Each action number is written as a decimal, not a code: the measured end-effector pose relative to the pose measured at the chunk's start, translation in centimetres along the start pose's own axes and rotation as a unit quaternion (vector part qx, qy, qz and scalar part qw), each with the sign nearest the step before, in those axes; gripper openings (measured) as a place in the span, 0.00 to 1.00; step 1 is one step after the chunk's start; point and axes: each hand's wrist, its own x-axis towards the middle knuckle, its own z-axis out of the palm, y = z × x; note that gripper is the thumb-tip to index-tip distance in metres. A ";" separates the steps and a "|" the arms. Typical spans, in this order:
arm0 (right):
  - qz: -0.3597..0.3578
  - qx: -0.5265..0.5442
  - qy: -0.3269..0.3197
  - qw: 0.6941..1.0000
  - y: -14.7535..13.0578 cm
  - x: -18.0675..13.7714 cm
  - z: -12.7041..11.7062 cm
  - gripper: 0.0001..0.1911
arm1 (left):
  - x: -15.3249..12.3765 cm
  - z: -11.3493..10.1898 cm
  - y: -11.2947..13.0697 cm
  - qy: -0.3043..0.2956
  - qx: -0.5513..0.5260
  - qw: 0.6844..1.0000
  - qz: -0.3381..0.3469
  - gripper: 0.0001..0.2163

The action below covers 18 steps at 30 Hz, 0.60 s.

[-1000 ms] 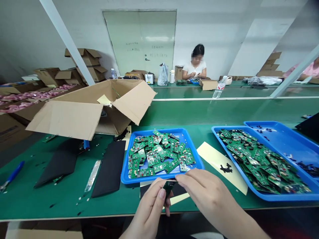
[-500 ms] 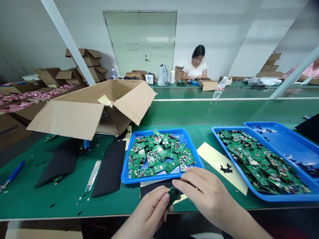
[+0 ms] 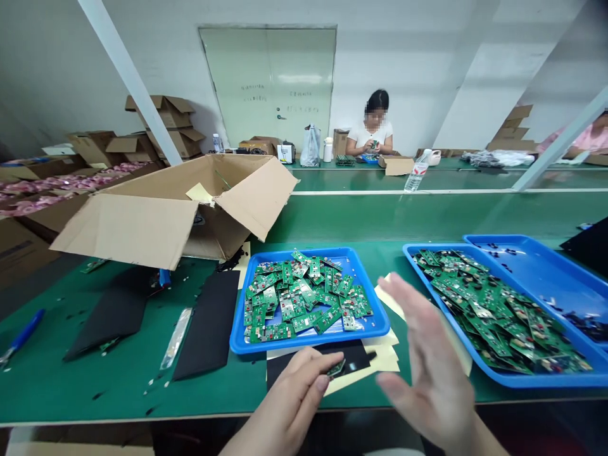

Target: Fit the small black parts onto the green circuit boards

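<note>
Green worktop in a workshop, two hands at its near edge.

Head view: the green worktop [image 3: 118, 380] carries an open cardboard box [image 3: 180, 209] at the far left, a blue tray [image 3: 242, 339] of circuit boards in the middle and two more toward the right edge; a co-worker [image 3: 373, 130] sits at a far bench. The left hand [image 3: 289, 405] pinches a small green board [image 3: 336, 368] over black and yellow sheets [image 3: 380, 361] at the near edge. The right hand [image 3: 427, 367] hangs spread wide, empty, blurred.
</note>
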 end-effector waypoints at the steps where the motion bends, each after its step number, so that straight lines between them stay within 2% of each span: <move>1: 0.039 0.048 0.059 0.996 0.4 0.0 -0.3 0.30 | -0.1 0.1 -0.1 0.016 0.010 1.000 0.012 0.16; 2: 0.086 0.097 0.103 0.986 0.9 0.1 -0.5 0.24 | -0.3 0.2 -0.2 0.034 0.021 0.999 0.031 0.17; 3: 0.144 0.147 0.120 0.971 1.4 0.1 -0.6 0.17 | -0.3 0.2 -0.3 0.054 0.034 0.996 0.058 0.17; 4: 0.208 0.197 0.105 0.952 1.8 0.0 -0.6 0.14 | -0.3 0.3 -0.4 0.075 0.048 0.992 0.091 0.18; 5: 0.275 0.248 0.061 0.927 2.1 0.0 -0.6 0.15 | -0.3 0.3 -0.5 0.092 0.061 0.986 0.128 0.18; 7: 0.372 0.341 -0.065 0.861 2.0 -0.3 -0.3 0.24 | 0.0 0.0 -0.7 0.112 0.090 0.968 0.204 0.17; 9: 0.402 0.383 -0.178 0.813 1.2 -0.8 0.0 0.30 | 0.3 -0.5 -0.8 0.119 0.122 0.947 0.272 0.14; 10: 0.403 0.382 -0.215 0.803 0.5 -1.0 0.2 0.30 | 0.4 -0.7 -0.8 0.126 0.142 0.936 0.296 0.13; 12: 0.412 0.371 -0.248 0.795 -0.7 -1.4 0.4 0.26 | 0.6 -1.2 -0.7 0.148 0.190 0.916 0.322 0.10; 15: 0.449 0.375 -0.233 0.777 -2.0 -1.5 0.6 0.21 | 0.7 -1.4 -0.5 0.181 0.255 0.891 0.330 0.08; 18: 0.448 0.335 -0.235 0.795 -2.5 -1.1 0.8 0.20 | 0.6 -1.3 -0.4 0.192 0.284 0.880 0.329 0.07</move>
